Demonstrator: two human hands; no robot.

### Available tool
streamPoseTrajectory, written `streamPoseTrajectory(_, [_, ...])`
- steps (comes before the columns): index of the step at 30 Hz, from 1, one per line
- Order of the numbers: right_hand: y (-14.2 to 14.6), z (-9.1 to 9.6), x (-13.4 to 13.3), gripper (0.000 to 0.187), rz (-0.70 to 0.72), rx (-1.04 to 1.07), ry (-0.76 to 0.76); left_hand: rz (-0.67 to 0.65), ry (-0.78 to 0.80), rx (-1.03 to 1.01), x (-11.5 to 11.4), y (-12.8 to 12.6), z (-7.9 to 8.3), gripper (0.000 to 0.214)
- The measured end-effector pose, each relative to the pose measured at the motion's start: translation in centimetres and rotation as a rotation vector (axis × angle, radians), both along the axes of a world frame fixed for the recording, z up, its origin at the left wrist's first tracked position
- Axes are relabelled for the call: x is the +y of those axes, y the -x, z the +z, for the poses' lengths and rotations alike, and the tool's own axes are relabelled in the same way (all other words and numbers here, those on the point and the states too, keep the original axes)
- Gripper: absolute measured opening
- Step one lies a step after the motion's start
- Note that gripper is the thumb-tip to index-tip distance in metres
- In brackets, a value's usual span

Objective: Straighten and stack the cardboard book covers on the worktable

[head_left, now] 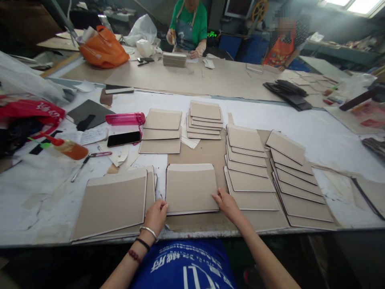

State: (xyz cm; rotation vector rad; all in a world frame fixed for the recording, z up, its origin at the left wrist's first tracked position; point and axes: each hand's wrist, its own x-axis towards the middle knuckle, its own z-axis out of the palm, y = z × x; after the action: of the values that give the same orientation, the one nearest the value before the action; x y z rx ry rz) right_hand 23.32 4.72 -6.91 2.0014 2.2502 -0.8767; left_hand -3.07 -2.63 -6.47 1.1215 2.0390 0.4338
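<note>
Directly in front of me lies a beige cardboard panel (pixel 191 188) with a paler strip along its far edge and a dark rim. My left hand (pixel 156 216) pinches its near left corner, fingers closed. At the right edge my right hand (pixel 226 204) grips it between thumb and fingers. Left of it, larger beige panels (pixel 116 200) are stacked slightly askew, close to my left wrist. Overlapping panels (pixel 251 172) are fanned out in a row right of my right hand, with another fanned row (pixel 300 184) beyond them.
Farther back are two more panel piles (pixel 162 124) (pixel 205 116). To the left lie a pink bottle (pixel 124 119), a phone (pixel 124 139), a glue bottle (pixel 70 148) and a utility knife (pixel 87 160). Two people work at the far table (pixel 144 78), which holds an orange bag (pixel 104 50).
</note>
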Motion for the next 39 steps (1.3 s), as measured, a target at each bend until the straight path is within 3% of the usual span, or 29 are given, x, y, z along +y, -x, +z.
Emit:
streamPoseTrajectory(12, [0.5,0.3,0.2,0.016,0.030,-0.057,0.038,-0.092,0.085,0.044,0.2,0.2,0.5,0.015])
streamPoseTrajectory(24, [0.4,-0.5,0.2,0.015,0.045,-0.073,0.003,-0.095,0.123,0.063,0.7,0.3,0.0,0.014])
streamPoseTrajectory(31, [0.5,-0.2,0.3,0.014,0.029,-0.066,0.029,-0.098,0.135,0.061,1.1,0.5,0.4,0.017])
streamPoseTrajectory(39, [0.8,0.6,0.3,0.014,-0.001,-0.080,0.068,-0.190,0.151,0.042,1.1,0.9,0.2,0.018])
